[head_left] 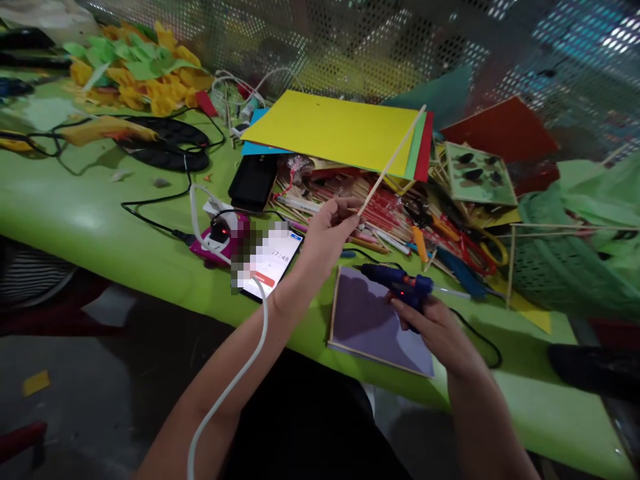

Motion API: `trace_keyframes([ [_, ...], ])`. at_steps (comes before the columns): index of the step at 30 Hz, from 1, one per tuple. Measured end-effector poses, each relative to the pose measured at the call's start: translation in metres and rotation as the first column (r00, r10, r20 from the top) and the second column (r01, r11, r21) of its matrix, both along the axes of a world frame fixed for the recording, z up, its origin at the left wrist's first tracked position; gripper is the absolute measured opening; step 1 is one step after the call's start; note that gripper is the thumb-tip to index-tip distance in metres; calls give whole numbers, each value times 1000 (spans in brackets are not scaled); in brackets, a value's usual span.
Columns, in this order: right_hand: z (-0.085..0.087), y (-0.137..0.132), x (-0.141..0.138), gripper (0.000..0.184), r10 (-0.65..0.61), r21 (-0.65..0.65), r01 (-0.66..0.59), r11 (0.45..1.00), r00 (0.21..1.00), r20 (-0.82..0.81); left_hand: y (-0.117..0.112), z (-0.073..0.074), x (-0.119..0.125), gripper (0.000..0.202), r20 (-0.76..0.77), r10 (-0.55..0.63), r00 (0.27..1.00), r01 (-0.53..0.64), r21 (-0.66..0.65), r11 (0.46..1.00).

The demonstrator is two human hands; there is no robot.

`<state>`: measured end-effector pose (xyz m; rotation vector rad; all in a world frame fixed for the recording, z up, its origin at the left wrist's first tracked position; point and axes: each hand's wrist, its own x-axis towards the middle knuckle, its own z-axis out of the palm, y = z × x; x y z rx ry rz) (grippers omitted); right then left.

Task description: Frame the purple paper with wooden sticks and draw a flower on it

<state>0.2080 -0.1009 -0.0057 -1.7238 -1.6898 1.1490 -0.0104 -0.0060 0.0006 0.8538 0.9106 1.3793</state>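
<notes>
My left hand (326, 233) pinches a stick (395, 157); my right hand (440, 330), at 4 o'clock, grips a glue gun (400, 285). Hot glue could burn me.

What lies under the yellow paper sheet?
Edges of a green sheet, a red sheet and a blue sheet show, with sticks below. The rest is covered.

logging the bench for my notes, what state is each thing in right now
left hand, shut on the wooden stick
wooden stick, lifted, tilted up to the right
right hand, shut on the glue gun
glue gun, held, red light on
purple card, flat on the table
phone, face up, screen lit
</notes>
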Motion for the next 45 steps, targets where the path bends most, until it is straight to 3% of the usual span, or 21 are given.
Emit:
trace_keyframes([
  [7,-6,3,-2,44,80,-6,-80,997,981,176,-2,3,0,16,32,-19,999,19,-3,1000],
  [39,-11,4,-1,44,141,6,-146,989,967,214,-4,8,-3,17,-15,-16,1000,15,-37,999],
  [45,-11,6,-4,43,133,-5,-135,991,968,213,-3,4,-2,17,32,-6,999,6,-6,1000],
])
